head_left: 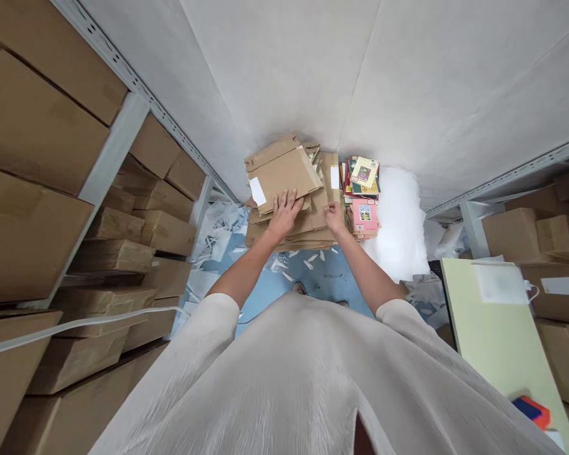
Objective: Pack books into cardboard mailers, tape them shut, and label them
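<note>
A stack of flattened cardboard boxes (pixel 291 183) lies on the blue floor against the white wall. My left hand (pixel 284 212) rests flat on top of the stack with fingers spread, just below a white label (pixel 257 191). My right hand (pixel 334 218) is curled at the stack's right edge, its fingers closed round the cardboard there. Both bare forearms reach forward from white sleeves.
A pile of colourful books (pixel 364 189) sits right of the cardboard, with white padding (pixel 398 221) beside it. Metal shelves of brown boxes (pixel 123 240) line the left; more boxes (pixel 550 234) are on the right. A pale green table (pixel 497 341) stands at the right. Paper scraps litter the floor.
</note>
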The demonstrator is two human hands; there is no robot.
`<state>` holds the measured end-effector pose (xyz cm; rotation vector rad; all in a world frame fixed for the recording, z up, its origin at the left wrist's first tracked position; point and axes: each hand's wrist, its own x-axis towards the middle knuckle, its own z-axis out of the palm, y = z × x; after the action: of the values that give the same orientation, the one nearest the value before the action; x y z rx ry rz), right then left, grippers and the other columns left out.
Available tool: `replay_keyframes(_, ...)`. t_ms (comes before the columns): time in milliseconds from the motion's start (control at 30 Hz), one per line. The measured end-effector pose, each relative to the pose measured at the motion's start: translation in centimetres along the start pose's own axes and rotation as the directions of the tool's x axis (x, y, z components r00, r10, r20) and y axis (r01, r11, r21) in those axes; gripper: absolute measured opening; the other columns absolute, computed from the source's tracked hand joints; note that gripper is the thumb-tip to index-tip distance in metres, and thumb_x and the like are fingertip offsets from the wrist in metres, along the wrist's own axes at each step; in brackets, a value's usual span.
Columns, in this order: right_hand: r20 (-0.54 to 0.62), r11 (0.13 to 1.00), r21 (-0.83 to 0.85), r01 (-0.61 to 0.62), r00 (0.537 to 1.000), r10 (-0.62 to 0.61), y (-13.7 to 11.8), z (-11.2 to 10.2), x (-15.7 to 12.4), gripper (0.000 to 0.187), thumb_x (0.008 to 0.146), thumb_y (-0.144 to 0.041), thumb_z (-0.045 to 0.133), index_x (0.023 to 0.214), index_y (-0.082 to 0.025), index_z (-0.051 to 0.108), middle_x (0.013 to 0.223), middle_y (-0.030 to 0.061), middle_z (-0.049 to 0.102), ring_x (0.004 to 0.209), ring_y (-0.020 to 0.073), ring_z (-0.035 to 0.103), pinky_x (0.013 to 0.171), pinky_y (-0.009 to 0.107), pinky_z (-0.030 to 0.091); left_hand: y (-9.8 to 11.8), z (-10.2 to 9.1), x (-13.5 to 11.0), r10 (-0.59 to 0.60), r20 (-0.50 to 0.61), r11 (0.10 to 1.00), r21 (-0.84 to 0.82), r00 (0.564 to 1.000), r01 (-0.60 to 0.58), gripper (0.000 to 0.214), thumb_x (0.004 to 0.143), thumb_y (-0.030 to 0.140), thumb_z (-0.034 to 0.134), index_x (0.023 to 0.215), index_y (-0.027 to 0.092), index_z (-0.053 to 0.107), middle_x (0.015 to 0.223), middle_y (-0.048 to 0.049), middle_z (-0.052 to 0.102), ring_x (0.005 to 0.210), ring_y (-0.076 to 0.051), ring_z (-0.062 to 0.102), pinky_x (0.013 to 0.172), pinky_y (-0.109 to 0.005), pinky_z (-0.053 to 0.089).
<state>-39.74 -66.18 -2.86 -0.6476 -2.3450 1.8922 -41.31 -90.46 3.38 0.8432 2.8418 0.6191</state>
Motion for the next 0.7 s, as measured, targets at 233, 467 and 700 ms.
replay_keyframes(233, -0.127, 0.998, -0.031, 0.047, 0.991, -0.051, -3.2, -5.1, 2.7, 0.031, 0.083, -0.042, 0.067, 0.109, -0.031, 0.056, 0.099, 0.0021, 0.068, 0.092, 0.0258, 0.065, 0.09, 0.041, 0.059, 1.4, -0.6, 0.2, 0.032, -0.062, 0.999, 0.018, 0.998, -0.031, 0.09, 0.096, 0.005, 0.049, 0.184, 0.022, 0.048, 0.202, -0.016, 0.026, 0.192, -0.033, 0.007, 0.151, -0.079, 0.008)
replay_keyframes(467, -0.235, 1.0, -0.025, 0.009, 0.972, -0.015, -5.9, -11.0, 5.0, 0.03, 0.074, -0.036, 0.068, 0.1, -0.03, 0.054, 0.091, 0.0007, 0.066, 0.089, 0.0258, 0.064, 0.085, 0.039, 0.059, 2.6, -0.7, 0.6, 0.052, -0.101, 0.998, 0.033, 0.994, -0.049, 0.086, 0.099, 0.004, 0.047, 0.184, 0.021, 0.048, 0.201, -0.0193, 0.028, 0.192, -0.033, 0.012, 0.151, -0.079, 0.013)
replay_keyframes(700, -0.195, 0.997, -0.064, 0.049, 0.979, -0.061, -8.3, -10.9, 5.9, 0.032, 0.082, -0.044, 0.071, 0.11, -0.03, 0.06, 0.092, 0.0012, 0.068, 0.088, 0.0265, 0.065, 0.086, 0.042, 0.062, 2.7, -1.5, -0.1, 0.097, -0.105, 0.994, 0.065, 0.99, -0.09, 0.078, 0.103, 0.002, 0.039, 0.179, 0.016, 0.056, 0.197, -0.0226, 0.037, 0.189, -0.035, 0.024, 0.15, -0.075, 0.023)
